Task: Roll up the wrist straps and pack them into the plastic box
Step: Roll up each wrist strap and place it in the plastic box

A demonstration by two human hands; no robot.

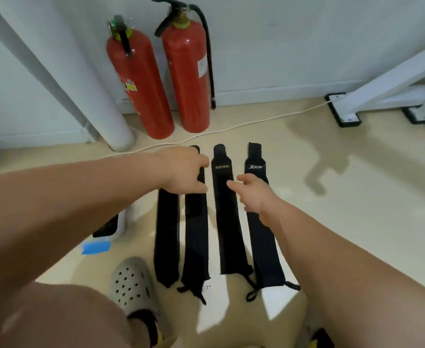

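Four wrist straps flat on the floor, my hands over them.
My left hand seems to pinch the second strap; my right hand, fingers loose, touches the third strap.

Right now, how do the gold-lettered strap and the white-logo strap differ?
The gold-lettered strap has a rounded far end; the white-logo strap has a squared one. The white-logo strap's near end lies closer to the person than the gold-lettered strap's. Both are black, unrolled and flat on the floor.
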